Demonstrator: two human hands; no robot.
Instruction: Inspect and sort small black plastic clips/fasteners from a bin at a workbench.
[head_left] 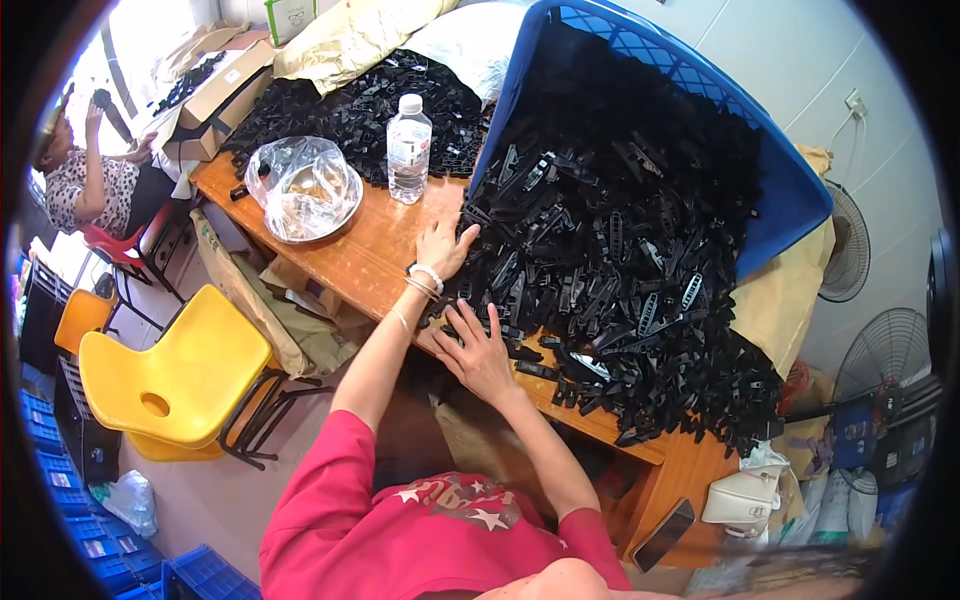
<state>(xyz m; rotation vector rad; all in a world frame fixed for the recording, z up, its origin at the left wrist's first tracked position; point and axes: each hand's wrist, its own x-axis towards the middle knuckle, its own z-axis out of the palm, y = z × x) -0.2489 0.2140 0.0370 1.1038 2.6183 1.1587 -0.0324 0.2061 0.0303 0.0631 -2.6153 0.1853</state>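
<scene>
A big heap of small black plastic parts [570,270], some with slots along them, spills from a tipped blue plastic crate [790,190] onto the wooden table [375,265]. My left hand [445,248], with bracelets at the wrist, lies at the heap's left edge, fingers apart. Nearer to me, my right hand [478,352] is spread flat by the table's front edge, its fingertips among a few stray parts. Neither hand visibly holds anything. Between the hands, a narrow strip of tabletop shows.
A water bottle [409,150] and a plastic-wrapped bowl [303,190] stand left of the heap. Another pile of black parts [350,105] lies behind them. Yellow chairs [175,370] are at the left, where another person [90,185] sits. Phone [664,533] and fans [885,350] are at right.
</scene>
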